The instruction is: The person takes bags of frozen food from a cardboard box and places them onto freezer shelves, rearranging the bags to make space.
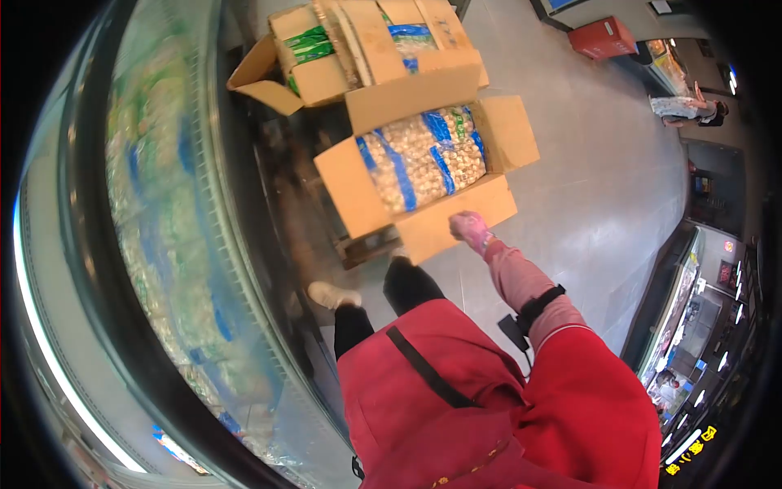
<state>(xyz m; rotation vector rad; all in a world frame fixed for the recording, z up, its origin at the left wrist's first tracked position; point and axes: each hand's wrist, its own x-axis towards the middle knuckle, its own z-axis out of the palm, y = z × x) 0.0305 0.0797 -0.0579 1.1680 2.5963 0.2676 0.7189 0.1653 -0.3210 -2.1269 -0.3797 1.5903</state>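
Note:
My right hand (pixel 471 229), pinkish and possibly gloved, is in front of the near flap of an open cardboard box (pixel 352 189). Its fingers are curled in. Whether they touch the flap's edge or hold anything is hidden. Inside the box lie clear plastic bags (pixel 417 159) with blue bands, full of small, pale, roundish pieces whose kind I cannot make out. All the box's flaps are folded outward. My left hand is out of view.
More cardboard boxes (pixel 322 77) with bags stand behind. A glass-sided display case (pixel 175 244) with bagged goods runs along the left. Grey floor (pixel 586 147) extends rightward. A red box (pixel 603 38) and another person (pixel 692 107) are farther off.

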